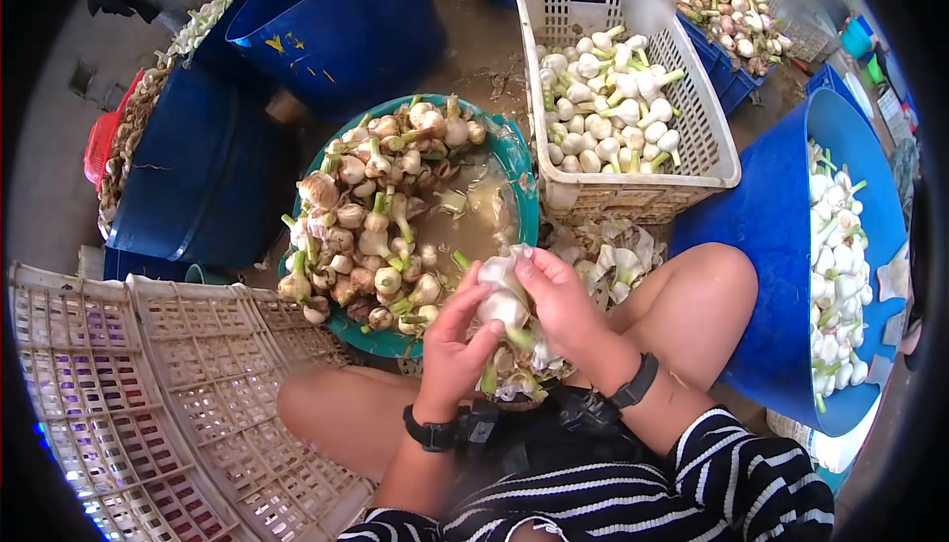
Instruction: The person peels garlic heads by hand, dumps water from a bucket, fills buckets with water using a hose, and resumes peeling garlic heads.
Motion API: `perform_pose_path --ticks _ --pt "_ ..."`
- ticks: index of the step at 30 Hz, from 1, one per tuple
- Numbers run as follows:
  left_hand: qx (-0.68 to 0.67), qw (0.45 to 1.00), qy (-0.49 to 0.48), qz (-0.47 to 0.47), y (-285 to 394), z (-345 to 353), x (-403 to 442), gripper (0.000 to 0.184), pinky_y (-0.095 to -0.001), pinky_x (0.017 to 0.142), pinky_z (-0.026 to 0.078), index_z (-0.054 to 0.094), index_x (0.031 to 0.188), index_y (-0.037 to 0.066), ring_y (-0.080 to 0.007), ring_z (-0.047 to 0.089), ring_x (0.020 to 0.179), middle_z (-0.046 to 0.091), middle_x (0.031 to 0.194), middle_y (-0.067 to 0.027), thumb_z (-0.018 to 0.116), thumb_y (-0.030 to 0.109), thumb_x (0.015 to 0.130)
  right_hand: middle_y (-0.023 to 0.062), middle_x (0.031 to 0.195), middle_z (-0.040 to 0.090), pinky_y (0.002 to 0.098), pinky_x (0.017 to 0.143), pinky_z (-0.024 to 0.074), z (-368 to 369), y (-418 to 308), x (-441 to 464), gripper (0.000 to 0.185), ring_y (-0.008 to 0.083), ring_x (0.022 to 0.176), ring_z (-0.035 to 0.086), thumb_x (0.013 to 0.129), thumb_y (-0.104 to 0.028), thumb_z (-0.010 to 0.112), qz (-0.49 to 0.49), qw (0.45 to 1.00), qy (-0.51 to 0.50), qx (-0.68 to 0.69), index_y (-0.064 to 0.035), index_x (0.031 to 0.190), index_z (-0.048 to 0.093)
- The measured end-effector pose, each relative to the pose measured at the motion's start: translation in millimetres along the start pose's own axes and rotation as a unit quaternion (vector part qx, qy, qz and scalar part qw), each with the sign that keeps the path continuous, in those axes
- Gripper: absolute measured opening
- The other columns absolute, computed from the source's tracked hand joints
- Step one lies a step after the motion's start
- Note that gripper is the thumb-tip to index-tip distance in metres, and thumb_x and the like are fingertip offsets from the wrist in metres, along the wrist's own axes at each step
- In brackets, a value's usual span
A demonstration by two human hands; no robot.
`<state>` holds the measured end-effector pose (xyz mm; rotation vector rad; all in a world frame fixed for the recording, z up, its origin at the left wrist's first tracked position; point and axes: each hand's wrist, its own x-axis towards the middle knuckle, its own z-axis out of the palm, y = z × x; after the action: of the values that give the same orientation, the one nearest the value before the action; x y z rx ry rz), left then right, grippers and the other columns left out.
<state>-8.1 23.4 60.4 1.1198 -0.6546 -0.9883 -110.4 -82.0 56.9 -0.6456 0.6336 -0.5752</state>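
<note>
A white garlic bulb (pixel 502 309) with a short green stem pointing down sits between my two hands, over my lap. My left hand (pixel 455 344) is curled around its left side, the thumb low on the bulb. My right hand (pixel 560 300) pinches loose pale skin at the bulb's top right. Just beyond my hands stands a round green tub (pixel 528 181), with unpeeled garlic (pixel 371 236) heaped mostly on its left side and murky water at its right. Peeled skins (pixel 623 265) lie behind my right hand, and more lie below the bulb.
A white crate (pixel 633 184) of clean garlic stands beyond the tub. On the right is a blue barrel (pixel 736 211) holding white garlic. Other blue barrels (pixel 346 33) stand at the back and left. White plastic crates (pixel 188 384) flank my left leg.
</note>
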Motion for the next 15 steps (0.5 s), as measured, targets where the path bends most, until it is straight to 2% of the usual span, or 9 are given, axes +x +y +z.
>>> perform_pose_path --ticks 2,4,6,7,8,10,11,13,15 --pt "0.339 0.932 -0.072 0.103 4 -3 2 0.049 -0.0368 0.1 0.033 0.05 0.121 0.005 -0.0299 0.04 0.123 0.04 0.133 -0.0198 0.063 0.001 0.073 0.0065 0.101 0.058 0.0311 0.083 0.0455 3 6 -2 0.022 0.0133 0.094 0.055 0.095 -0.017 0.04 -0.031 0.998 0.019 -0.053 -0.0036 0.109 0.05" --pt "0.354 0.923 -0.061 0.136 -1 -2 1 0.052 -0.0376 0.098 0.035 0.052 0.12 0.007 -0.0335 0.041 0.122 0.039 0.133 -0.022 0.067 0.003 0.07 0.0071 0.099 0.058 0.0312 0.086 0.0439 4 12 1 0.021 0.0154 0.093 0.056 0.095 -0.018 0.039 -0.019 0.999 0.05 0.01 -0.0038 0.106 0.05" --pt "0.371 0.922 0.008 0.114 -9 2 -2 0.044 -0.0352 0.1 0.032 0.051 0.12 0.003 -0.0269 0.037 0.125 0.04 0.133 -0.0176 0.063 0.008 0.078 0.0075 0.098 0.058 0.0316 0.086 0.0439 2 15 3 0.02 0.0177 0.092 0.056 0.095 -0.018 0.039 0.015 0.984 0.083 0.157 -0.0047 0.103 0.051" --pt "0.185 0.977 0.104 0.012 -22 10 -4 0.038 -0.0322 0.093 0.04 0.053 0.115 0.0 -0.0216 0.048 0.113 0.052 0.119 -0.0125 0.063 0.008 0.079 0.0075 0.098 0.058 0.0316 0.086 0.0439 3 16 4 0.02 0.0177 0.092 0.056 0.095 -0.018 0.039 0.016 0.984 0.083 0.157 -0.0047 0.103 0.051" --pt "0.184 0.977 0.105 0.012 -26 5 -3 0.038 -0.0322 0.093 0.04 0.053 0.115 0.0 -0.0216 0.048 0.113 0.052 0.119 -0.0125 0.063 0.008 0.079 0.007 0.094 0.058 0.0335 0.087 0.0437 4 17 5 0.019 0.0181 0.093 0.056 0.095 -0.019 0.039 0.003 0.982 0.076 0.174 -0.0056 0.101 0.051" --pt "0.296 0.95 0.051 -0.089 -31 -5 -2 0.029 -0.0296 0.074 0.048 0.054 0.108 0.0 -0.0173 0.061 0.088 0.063 0.096 -0.0105 0.058 0.004 0.08 0.0065 0.089 0.058 0.0353 0.087 0.0435 6 15 4 0.018 0.0186 0.094 0.056 0.095 -0.02 0.039 -0.007 0.98 0.067 0.188 -0.0065 0.099 0.051" --pt "0.158 0.969 0.02 -0.189 -34 -10 -4 0.019 -0.0245 0.059 0.046 0.055 0.102 0.001 -0.0113 0.058 0.064 0.062 0.077 -0.0035 0.052 0.002 0.083 0.0045 0.082 0.056 0.0372 0.088 0.043 6 10 2 0.016 0.0173 0.088 0.057 0.094 -0.018 0.04 0.044 0.97 0.051 0.233 -0.0074 0.097 0.052" --pt "0.102 0.967 -0.044 -0.23 -17 -13 -5 0.016 -0.0234 0.055 0.044 0.056 0.098 0.001 -0.0095 0.054 0.059 0.061 0.075 -0.0026 0.049 0.0 0.084 -0.0014 0.063 0.05 0.0402 0.09 0.0414 0 2 9 0.01 0.0122 0.065 0.054 0.089 -0.013 0.045 0.088 0.932 -0.012 0.351 -0.0098 0.088 0.054" --pt "0.038 0.938 -0.15 -0.31 -9 -17 -4 0.022 -0.0206 0.056 0.043 0.058 0.105 0.001 -0.006 0.049 0.059 0.06 0.075 0.0008 0.046 -0.001 0.087 -0.0027 0.061 0.049 0.0323 0.075 0.0446 -10 -18 15 0.01 0.0089 0.052 0.046 0.084 -0.008 0.046 0.107 0.931 0.001 0.35 -0.0101 0.084 0.056"
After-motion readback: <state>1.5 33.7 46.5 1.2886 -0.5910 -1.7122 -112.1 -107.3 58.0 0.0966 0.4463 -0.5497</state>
